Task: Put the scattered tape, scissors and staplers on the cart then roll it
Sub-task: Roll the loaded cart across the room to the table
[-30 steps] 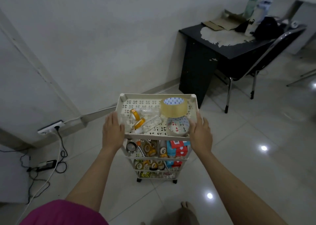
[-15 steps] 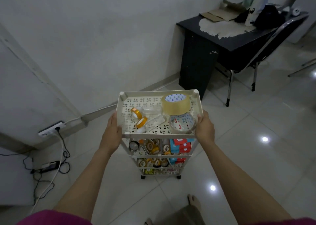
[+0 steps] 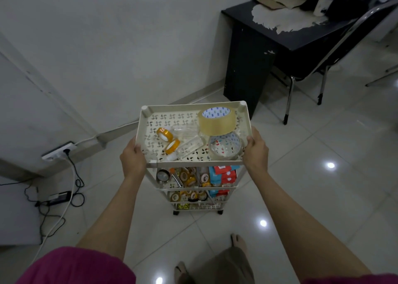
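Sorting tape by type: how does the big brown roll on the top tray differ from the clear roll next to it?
The brown packing tape roll is opaque tan and taller; the clear tape roll is see-through and lower. The brown one sits farther from the person. Both lie flat on the cart's top tray.

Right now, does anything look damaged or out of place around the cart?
Nothing on the cart looks askew. The black desk beyond it is damaged: a large pale patch where its top surface has peeled. A charger cable lies tangled on the floor, left.
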